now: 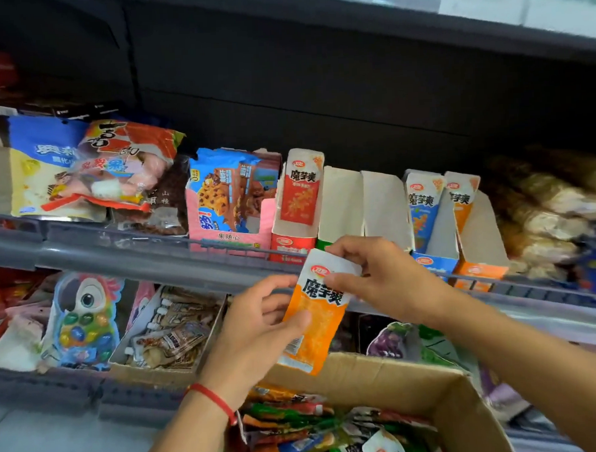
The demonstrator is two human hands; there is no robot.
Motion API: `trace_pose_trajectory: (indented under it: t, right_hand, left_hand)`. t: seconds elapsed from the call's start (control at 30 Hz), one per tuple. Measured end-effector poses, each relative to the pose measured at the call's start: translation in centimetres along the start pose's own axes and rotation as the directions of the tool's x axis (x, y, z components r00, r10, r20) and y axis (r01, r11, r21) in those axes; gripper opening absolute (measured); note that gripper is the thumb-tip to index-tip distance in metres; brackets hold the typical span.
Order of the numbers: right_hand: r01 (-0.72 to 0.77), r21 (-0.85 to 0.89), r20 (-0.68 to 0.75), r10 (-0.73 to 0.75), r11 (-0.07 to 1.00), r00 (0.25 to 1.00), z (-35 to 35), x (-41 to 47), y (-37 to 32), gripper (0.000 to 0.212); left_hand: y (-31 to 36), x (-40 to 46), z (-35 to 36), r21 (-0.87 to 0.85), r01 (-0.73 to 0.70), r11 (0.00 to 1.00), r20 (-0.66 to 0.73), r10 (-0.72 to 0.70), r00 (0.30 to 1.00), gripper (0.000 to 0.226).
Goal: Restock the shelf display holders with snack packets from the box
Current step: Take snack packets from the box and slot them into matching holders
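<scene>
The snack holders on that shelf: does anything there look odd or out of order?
Yes. The green holder in the middle of the row looks empty, showing only bare white cardboard, while the red holder, blue holder and orange holder each show a packet. Further left, a red-topped bag lies tilted across other bags.

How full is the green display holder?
Looks empty: the green display holder shows only bare white inner walls, no packet standing in it, though its base is hidden behind the right hand.

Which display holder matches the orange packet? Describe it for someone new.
Find the upper shelf rail and its row of upright cardboard holders. The orange holder is the rightmost, beside the blue holder. It alone has an orange base, with one orange packet standing in it.
</scene>
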State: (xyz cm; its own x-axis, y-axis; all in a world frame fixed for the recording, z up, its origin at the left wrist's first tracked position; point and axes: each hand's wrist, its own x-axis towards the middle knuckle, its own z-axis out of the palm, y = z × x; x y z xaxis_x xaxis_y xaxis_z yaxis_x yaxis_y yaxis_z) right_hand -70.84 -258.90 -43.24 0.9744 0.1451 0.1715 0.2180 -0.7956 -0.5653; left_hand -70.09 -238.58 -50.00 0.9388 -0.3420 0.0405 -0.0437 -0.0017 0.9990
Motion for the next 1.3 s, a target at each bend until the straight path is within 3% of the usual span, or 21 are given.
trace_pose_trajectory:
  t: [0.1,0.17,0.27,0.4,0.57,0.67,0.93,1.03,1.17,1.3]
  right_hand:
    - [-0.017,-0.02,-0.077,0.016,1.0,0.997,-3.4,-1.9,0.9,0.012]
    - [-0.041,-0.128,-0.22,0.012,0.991,0.975,-6.8,-3.1,1.8,0.016]
    - [-0.172,-0.262,-0.495,0.02,0.95,0.869,-12.7,-4.5,3.2,0.024]
    - [-0.334,-0.375,-0.661,0.003,0.865,0.75,-18.5,-4.2,5.9,0.028]
    - [-0.449,-0.433,-0.653,0.071,0.782,0.754,-20.3,-2.4,9.4,0.033]
    - [-0.442,-0.487,-0.62,0.058,0.753,0.783,-20.0,-1.9,10.4,0.034]
    - [-0.504,-0.502,-0.621,0.113,0.703,0.776,-18.5,0.3,12.8,0.033]
    - [-0.539,-0.451,-0.624,0.181,0.711,0.76,-17.7,0.8,12.8,0.034]
    - [-0.582,-0.466,-0.515,0.33,0.667,0.791,-17.1,1.5,13.0,0.004]
    - [-0.61,-0.31,-0.374,0.496,0.73,0.784,-18.7,1.2,12.1,0.021]
  left_hand:
    - [-0.4,-0.2,1.1,0.04,-0.039,0.998,0.011,0.039,0.999,0.033]
    - [-0.7,-0.3,1.4,0.089,-0.048,0.995,-0.004,0.048,0.999,0.029]
    - [-0.9,-0.1,1.7,0.186,-0.036,0.982,-0.012,0.038,0.999,0.027]
    - [-1.4,0.5,2.2,0.325,-0.057,0.944,0.087,0.03,0.996,0.026]
    - [-2.3,1.0,3.3,0.42,-0.062,0.905,0.16,-0.007,0.987,0.024]
    - [-2.3,0.8,3.1,0.434,-0.055,0.899,0.178,-0.026,0.984,0.025]
    - [-2.7,1.1,3.3,0.464,-0.052,0.884,0.202,-0.048,0.978,0.024]
    - [-2.8,1.2,3.5,0.463,-0.05,0.885,0.205,-0.052,0.977,0.025]
    - [-2.7,1.2,3.7,0.468,-0.051,0.882,0.215,-0.057,0.975,0.025]
    - [-2.7,1.2,3.5,0.462,-0.04,0.886,0.227,-0.075,0.971,0.025]
